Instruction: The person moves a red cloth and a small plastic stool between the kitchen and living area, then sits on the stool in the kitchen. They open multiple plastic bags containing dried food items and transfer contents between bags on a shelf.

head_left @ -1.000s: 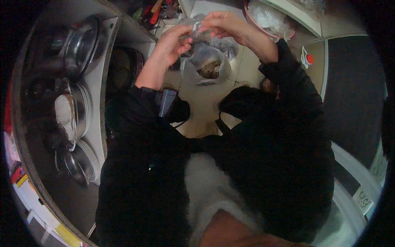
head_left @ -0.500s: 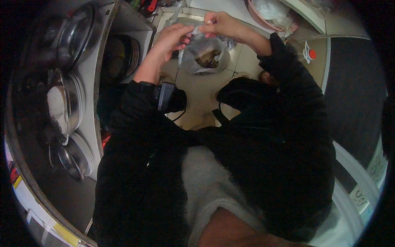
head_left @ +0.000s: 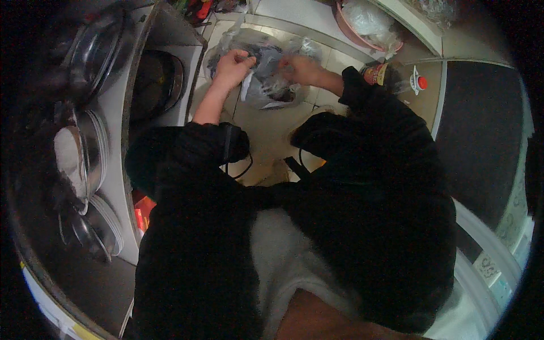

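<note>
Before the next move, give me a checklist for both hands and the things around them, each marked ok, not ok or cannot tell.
1. Both hands in view: ok; left hand and right hand are both visible.
2. Right hand sharp enough to read its fingers: not ok; it is blurred.
3. Firm hold on the thin plastic bag: cannot tell; both hands are at it, but finger contact is unclear.
4. Bag's contents identifiable: cannot tell; folds of plastic cover much of them.
5. Right hand apart from the pink basin: ok; a gap shows.
6. Right hand apart from the red cap: ok; it sits farther right.
</note>
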`<state>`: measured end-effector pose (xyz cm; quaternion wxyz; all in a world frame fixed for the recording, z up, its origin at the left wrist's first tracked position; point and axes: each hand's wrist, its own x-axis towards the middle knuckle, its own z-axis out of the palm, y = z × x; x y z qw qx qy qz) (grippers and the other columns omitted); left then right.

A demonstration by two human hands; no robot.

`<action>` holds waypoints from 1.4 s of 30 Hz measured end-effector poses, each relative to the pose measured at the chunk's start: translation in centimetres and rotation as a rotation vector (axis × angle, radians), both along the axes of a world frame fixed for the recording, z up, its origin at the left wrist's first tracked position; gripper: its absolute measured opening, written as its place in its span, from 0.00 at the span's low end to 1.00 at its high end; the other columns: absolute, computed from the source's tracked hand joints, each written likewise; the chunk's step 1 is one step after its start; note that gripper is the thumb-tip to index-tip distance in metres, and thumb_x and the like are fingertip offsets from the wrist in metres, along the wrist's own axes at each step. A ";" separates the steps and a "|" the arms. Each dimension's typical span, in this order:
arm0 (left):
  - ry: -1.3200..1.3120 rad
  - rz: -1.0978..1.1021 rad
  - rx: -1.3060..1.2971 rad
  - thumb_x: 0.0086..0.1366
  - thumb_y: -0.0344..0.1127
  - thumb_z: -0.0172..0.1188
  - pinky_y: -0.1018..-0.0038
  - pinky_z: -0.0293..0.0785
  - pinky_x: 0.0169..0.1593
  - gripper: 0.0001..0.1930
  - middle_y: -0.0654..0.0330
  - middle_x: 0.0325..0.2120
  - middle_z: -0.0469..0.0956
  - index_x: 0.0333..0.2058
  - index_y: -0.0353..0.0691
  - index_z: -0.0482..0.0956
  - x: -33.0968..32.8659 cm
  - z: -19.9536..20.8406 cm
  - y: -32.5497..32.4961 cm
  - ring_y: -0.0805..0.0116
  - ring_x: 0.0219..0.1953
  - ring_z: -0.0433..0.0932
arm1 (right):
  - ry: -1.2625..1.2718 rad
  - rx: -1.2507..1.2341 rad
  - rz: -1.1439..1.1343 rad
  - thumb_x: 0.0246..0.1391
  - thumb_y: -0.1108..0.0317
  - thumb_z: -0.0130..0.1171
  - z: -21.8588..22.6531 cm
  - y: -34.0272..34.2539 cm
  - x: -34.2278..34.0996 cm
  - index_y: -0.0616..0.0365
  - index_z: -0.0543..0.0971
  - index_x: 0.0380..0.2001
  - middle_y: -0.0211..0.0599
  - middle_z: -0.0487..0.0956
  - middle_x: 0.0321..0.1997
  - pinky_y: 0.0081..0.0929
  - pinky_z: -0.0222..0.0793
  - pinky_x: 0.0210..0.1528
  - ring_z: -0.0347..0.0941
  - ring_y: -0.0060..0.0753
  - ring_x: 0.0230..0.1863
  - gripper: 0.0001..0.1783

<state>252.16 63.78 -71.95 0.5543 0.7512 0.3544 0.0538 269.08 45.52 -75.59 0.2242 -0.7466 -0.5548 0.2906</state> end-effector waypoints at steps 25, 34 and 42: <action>-0.172 -0.129 -0.022 0.56 0.38 0.63 0.74 0.71 0.43 0.16 0.59 0.33 0.79 0.42 0.37 0.78 3.4 1.7 -1.7 0.70 0.37 0.77 | -0.187 0.128 -0.271 0.52 0.62 0.58 6.3 1.8 13.5 0.61 0.76 0.35 0.41 0.74 0.20 0.32 0.66 0.27 0.71 0.34 0.23 0.13; -0.469 -0.234 0.230 0.55 0.44 0.63 0.69 0.72 0.46 0.21 0.54 0.37 0.80 0.44 0.35 0.78 10.0 14.8 -0.2 0.63 0.40 0.78 | 0.419 0.325 -0.470 0.56 0.52 0.58 22.8 2.7 6.3 0.58 0.76 0.35 0.23 0.72 0.25 0.16 0.63 0.28 0.66 0.14 0.25 0.18; -0.566 -0.128 0.189 0.58 0.35 0.61 0.78 0.70 0.34 0.12 0.61 0.25 0.80 0.37 0.32 0.77 11.2 18.6 0.8 0.77 0.29 0.75 | 0.705 0.526 -0.428 0.62 0.54 0.48 25.5 3.3 4.4 0.57 0.76 0.42 0.29 0.76 0.29 0.18 0.68 0.33 0.71 0.18 0.29 0.18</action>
